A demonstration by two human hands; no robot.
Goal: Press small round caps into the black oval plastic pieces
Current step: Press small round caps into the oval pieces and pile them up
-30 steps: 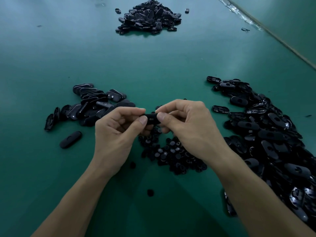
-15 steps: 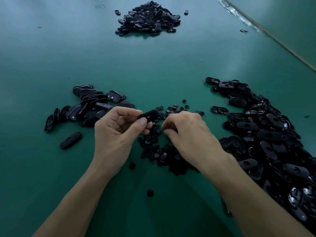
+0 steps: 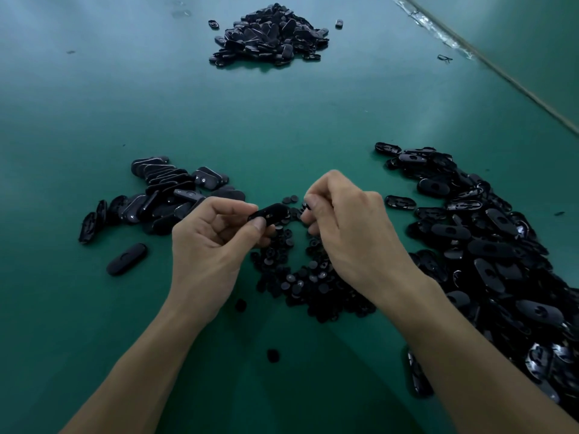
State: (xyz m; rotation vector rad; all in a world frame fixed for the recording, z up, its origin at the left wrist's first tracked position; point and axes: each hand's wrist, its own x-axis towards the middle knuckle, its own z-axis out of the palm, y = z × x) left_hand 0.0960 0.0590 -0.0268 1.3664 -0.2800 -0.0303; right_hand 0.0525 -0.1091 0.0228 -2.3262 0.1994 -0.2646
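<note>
Two bare hands meet over a green counter (image 3: 282, 120), seen from above. The left hand (image 3: 213, 245) pinches one black oval piece (image 3: 269, 212) between thumb and forefinger, its long side pointing toward the other hand. The right hand (image 3: 351, 233), fingers curled, pinches a small dark thing at its fingertips that looks like a round cap (image 3: 307, 204) (it is mostly hidden by the fingers). The cap sits just beside the free end of the oval piece, not touching it.

Directly beneath and between both hands lies a heap of small round caps (image 3: 300, 283). Two loose caps (image 3: 273, 355) lie nearer the person, between the forearms. Outward from the right hand spreads a large pile of oval pieces (image 3: 488, 245) along the right forearm. Outward from the left hand is a smaller stack of oval pieces (image 3: 163, 195), with a single oval piece (image 3: 127, 259) lying apart beside it. Far beyond both hands sits another dark mound of pieces (image 3: 269, 36).
</note>
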